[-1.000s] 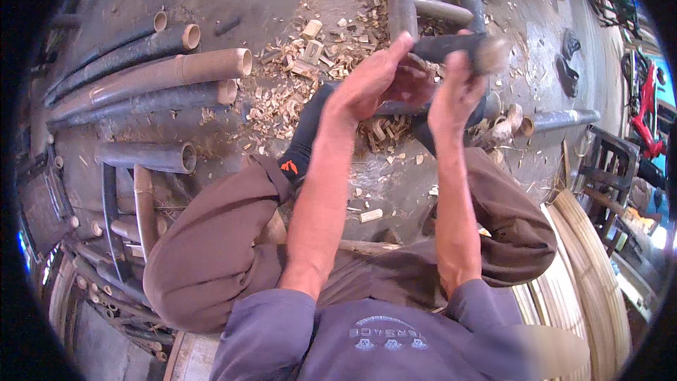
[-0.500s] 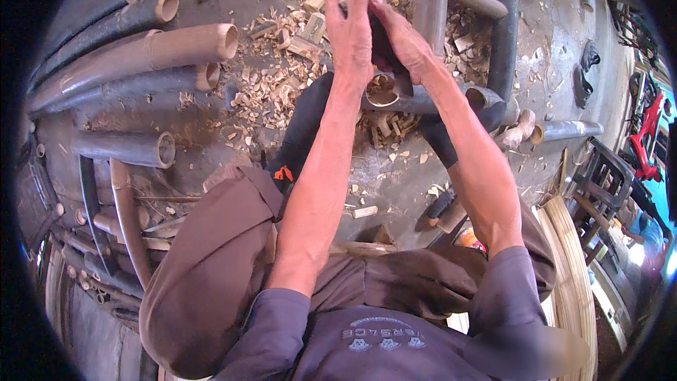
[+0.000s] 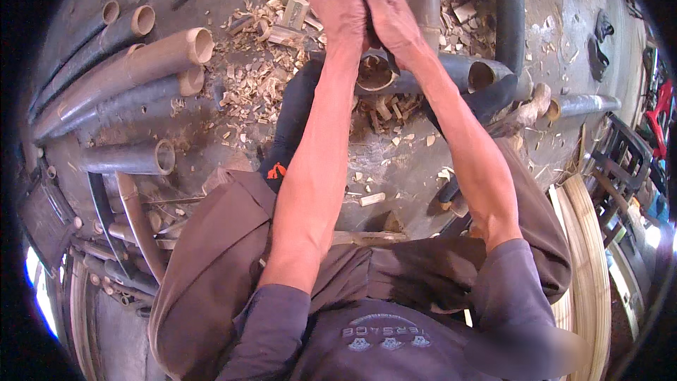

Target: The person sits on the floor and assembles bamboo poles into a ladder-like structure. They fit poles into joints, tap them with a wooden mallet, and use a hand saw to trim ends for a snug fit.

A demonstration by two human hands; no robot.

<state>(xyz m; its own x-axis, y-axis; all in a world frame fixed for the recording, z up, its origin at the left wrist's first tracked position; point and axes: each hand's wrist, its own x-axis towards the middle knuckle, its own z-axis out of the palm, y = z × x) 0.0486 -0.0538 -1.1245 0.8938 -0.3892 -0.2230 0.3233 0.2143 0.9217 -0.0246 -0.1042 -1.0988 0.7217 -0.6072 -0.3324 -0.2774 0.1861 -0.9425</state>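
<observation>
Both hands are raised close together at the far middle, over a dark bamboo pole point(image 3: 430, 77) lying crosswise. My left hand point(image 3: 340, 10) is closed with its fingers curled round. Pressed in from the other side, my right hand point(image 3: 393, 17) is closed too. Between the palms sits a dark, narrow piece point(image 3: 371, 27); its kind is hidden by the hands. Just below them the pole has a round hole point(image 3: 376, 73) with rough, pale edges. A second hole point(image 3: 482, 75) opens farther right on it.
Pale wood chips point(image 3: 257, 85) litter the floor. Several cut bamboo poles point(image 3: 134, 77) lie at the left, with a shorter tube point(image 3: 127, 158) nearer. A bamboo frame point(image 3: 509, 21) stands beyond my right hand. Pale wooden strips point(image 3: 589, 240) curve along the right, near a black frame point(image 3: 624, 159).
Both hands, kept together round the dark piece, have shifted a little farther away and to the left. The whole view has also moved slightly.
</observation>
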